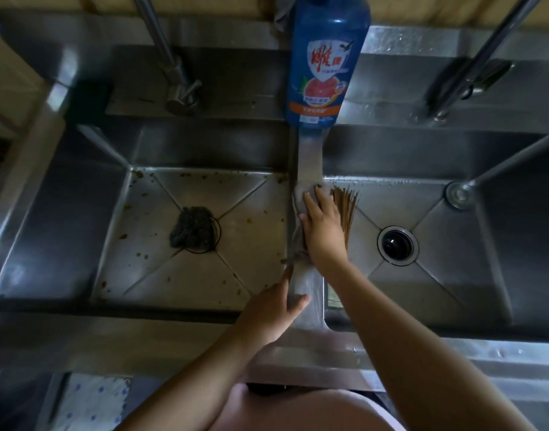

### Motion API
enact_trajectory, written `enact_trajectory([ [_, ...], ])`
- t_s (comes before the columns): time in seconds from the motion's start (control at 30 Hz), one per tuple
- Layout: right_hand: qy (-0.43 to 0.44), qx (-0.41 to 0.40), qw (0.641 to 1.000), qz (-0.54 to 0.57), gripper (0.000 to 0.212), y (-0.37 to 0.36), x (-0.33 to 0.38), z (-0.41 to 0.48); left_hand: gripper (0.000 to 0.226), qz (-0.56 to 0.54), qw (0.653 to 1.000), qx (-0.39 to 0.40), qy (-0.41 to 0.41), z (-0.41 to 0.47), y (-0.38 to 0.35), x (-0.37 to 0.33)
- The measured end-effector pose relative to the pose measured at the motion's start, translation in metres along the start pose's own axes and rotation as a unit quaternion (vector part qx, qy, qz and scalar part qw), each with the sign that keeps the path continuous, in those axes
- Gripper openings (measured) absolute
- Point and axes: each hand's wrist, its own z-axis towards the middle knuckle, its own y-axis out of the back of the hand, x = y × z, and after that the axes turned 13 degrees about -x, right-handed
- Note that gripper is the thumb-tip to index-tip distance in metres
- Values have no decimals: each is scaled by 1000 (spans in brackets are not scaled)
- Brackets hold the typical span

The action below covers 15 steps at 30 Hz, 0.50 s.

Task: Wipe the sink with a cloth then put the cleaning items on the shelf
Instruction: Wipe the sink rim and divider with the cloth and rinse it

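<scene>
A double steel sink fills the view, with a narrow divider (309, 157) between the basins. My right hand (321, 227) lies flat on the divider, its straight fingers pressing a grey cloth (299, 194) onto the metal. A bamboo brush (347, 209) fans its bristles out from under that hand over the right basin. My left hand (271, 311) rests on the divider's near end, thumb on top and fingers spread, holding nothing. A blue detergent bottle (324, 60) stands on the back ledge at the divider's far end. A dark scouring pad (190, 227) sits on the left basin's drain.
The left basin floor (161, 253) is speckled with brown food bits. The right basin has an open drain (397, 244) and an overflow fitting (459, 194). Two faucets (180, 88) (465, 85) rise from the back ledge. A patterned cloth (92, 402) lies below the front edge.
</scene>
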Motion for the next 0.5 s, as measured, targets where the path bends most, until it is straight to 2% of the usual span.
enact_trajectory([
  [0.07,-22,-14,999,47,44,3,-3,-12,66,-73,997,28,16,0,4,-4],
  [0.13,-87,-28,988,126,44,9,-4,-13,65,-144,988,39,42,4,7,-8],
  [0.2,-143,-44,971,184,43,16,-4,-6,68,-181,983,21,39,14,7,-13],
  [0.27,-164,-55,963,205,41,24,-1,8,69,-183,983,0,21,27,5,-21],
  [0.37,-142,-64,963,221,41,29,10,33,61,-154,987,-41,36,49,4,-33],
  [0.5,-75,-18,981,179,42,25,23,65,42,-137,980,-139,42,79,10,-43],
])
